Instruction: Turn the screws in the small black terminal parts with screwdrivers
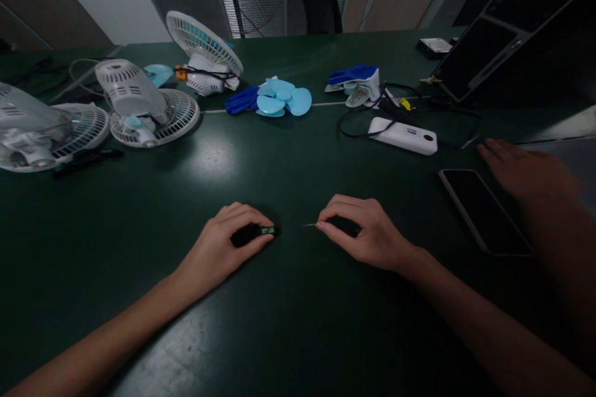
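Note:
Between its thumb and fingertips, my left hand (233, 236) pinches a small dark piece with a green face (267, 231); its kind is too small to tell. My right hand (365, 229) is closed in a pinch on a thin needle-like metal pin (309, 224). The pin's free end points left toward the green-faced piece, with a gap between the two. Both hands are low over the dark green table (288, 310).
White fan units (139, 99) stand at the back left. Beyond my hands lie light-blue fan blades (284, 98), blue-and-white gloves (354, 77), a white power bank (403, 135) and cables. A phone (484, 211) and another person's hand (526, 167) are at the right.

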Demonstrator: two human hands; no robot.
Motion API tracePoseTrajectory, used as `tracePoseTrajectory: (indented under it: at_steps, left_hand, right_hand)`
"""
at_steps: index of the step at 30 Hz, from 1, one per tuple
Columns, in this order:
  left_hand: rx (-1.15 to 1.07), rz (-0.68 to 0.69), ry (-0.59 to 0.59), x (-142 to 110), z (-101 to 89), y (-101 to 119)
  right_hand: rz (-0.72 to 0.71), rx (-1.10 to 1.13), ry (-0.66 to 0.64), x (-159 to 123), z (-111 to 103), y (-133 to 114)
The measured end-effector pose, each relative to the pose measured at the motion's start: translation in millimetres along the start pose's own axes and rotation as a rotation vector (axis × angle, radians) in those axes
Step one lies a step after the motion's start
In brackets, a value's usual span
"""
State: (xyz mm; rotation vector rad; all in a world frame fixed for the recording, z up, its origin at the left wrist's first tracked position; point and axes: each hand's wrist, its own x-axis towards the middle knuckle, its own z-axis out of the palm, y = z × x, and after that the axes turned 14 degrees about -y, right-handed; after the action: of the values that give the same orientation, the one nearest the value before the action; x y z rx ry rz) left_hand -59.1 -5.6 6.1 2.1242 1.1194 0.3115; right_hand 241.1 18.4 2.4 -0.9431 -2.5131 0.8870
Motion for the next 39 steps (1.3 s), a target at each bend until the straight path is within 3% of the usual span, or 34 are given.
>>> tracePoseTrajectory:
  at_steps: [3,7,26,39]
  left_hand:
    - [-0.011,0.048,-0.056,22,11.9,18]
    - [-0.021,0.104,-0.075,35,20.6,26]
    - [-0.041,0.096,-0.080,33,21.7,27]
    - [-0.033,0.100,-0.080,32,21.6,27]
  right_hand:
    - [-0.008,-0.023,-0.033,-1,0,-1]
    - [-0.002,-0.064,-0.053,-1,-1,-2]
    - [0.003,-0.152,-0.102,1,-2,-7]
    - [0.037,-0.095,-0.099,0,-1,-3]
